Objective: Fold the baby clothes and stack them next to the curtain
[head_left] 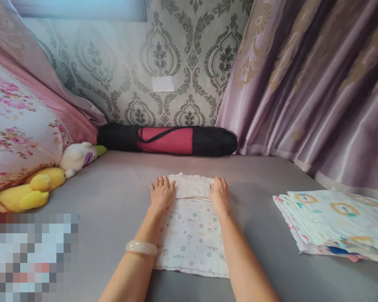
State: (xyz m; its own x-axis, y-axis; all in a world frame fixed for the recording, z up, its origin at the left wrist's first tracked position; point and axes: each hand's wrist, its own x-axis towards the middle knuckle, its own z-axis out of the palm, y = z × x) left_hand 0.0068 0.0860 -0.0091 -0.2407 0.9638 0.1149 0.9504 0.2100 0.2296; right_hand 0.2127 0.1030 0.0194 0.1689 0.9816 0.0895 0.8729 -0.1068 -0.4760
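Note:
A white cloth with small printed figures lies spread flat in front of me. Its far end is folded over toward me in a short flap. My left hand rests on the flap's left edge, fingers stretched out and apart, and a pale bangle circles that wrist. On the opposite edge, my right hand has its fingers curled over the corner of the fold and grips it. The right fingertips are partly hidden.
A stack of folded printed cloths sits at the right. Plush toys and a floral pillow line the left. A black and red rolled bag lies along the wall. Grey sheet covers the bed; a blurred patch is at lower left.

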